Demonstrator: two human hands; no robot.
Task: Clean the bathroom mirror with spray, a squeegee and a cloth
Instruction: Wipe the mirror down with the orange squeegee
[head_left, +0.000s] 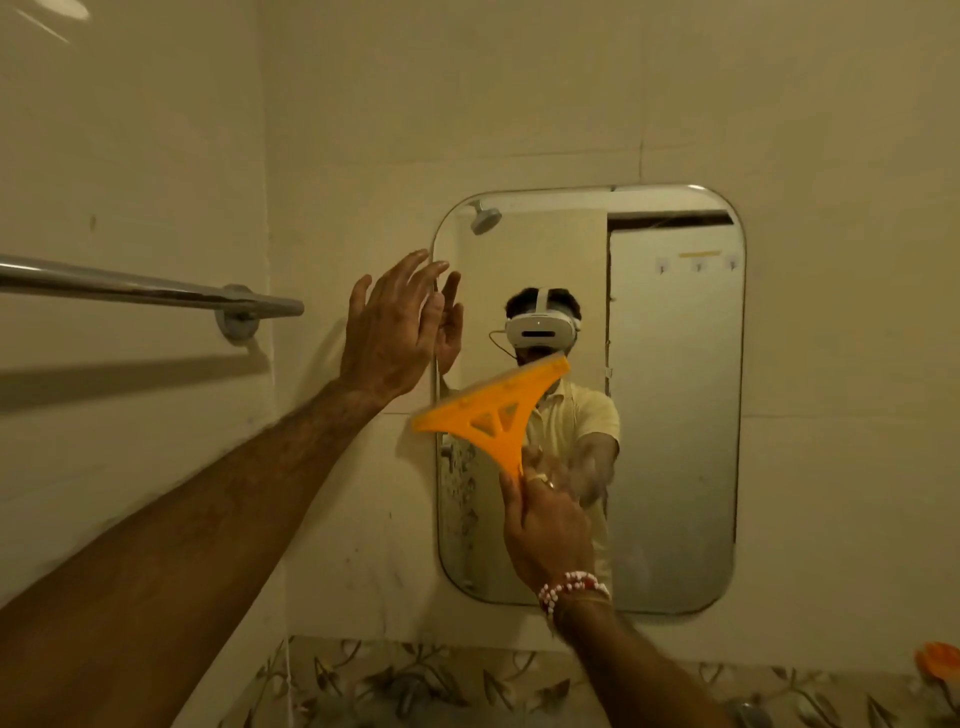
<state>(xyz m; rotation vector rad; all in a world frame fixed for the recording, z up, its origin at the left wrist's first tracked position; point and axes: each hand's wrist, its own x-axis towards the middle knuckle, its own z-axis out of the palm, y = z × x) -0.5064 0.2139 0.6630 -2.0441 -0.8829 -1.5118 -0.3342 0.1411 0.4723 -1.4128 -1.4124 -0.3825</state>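
A rounded rectangular mirror hangs on the cream tiled wall ahead. My right hand grips the handle of an orange plastic squeegee, whose blade is tilted across the mirror's left edge at mid height. My left hand is raised with straight fingers at the mirror's upper left edge, holding nothing; whether it touches the glass I cannot tell. Dark spotting marks the mirror's lower left part. No spray bottle or cloth is in view.
A chrome towel bar juts from the left wall at hand height, close to my left hand. A band of floral tiles runs below the mirror. An orange object shows at the bottom right corner.
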